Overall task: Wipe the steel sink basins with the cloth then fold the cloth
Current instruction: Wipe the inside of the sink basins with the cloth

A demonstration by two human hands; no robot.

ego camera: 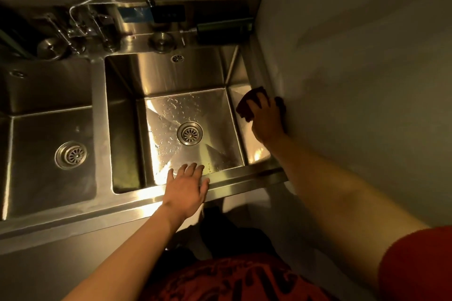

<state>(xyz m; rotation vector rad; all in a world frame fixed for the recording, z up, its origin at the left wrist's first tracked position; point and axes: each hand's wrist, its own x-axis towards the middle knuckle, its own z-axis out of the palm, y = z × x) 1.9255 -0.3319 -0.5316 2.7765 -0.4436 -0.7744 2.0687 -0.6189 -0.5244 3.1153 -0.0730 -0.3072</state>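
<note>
While my left hand (187,189) lies flat with fingers straight on the front rim of the right basin (195,115), my right hand (267,120) presses the dark cloth (247,105) against the basin's right wall, fingers spread.

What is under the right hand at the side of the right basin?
Under the right hand lies a dark cloth, pressed against the right wall of the right basin. Its edges show around the fingers; its middle and the steel beneath are covered.
</note>
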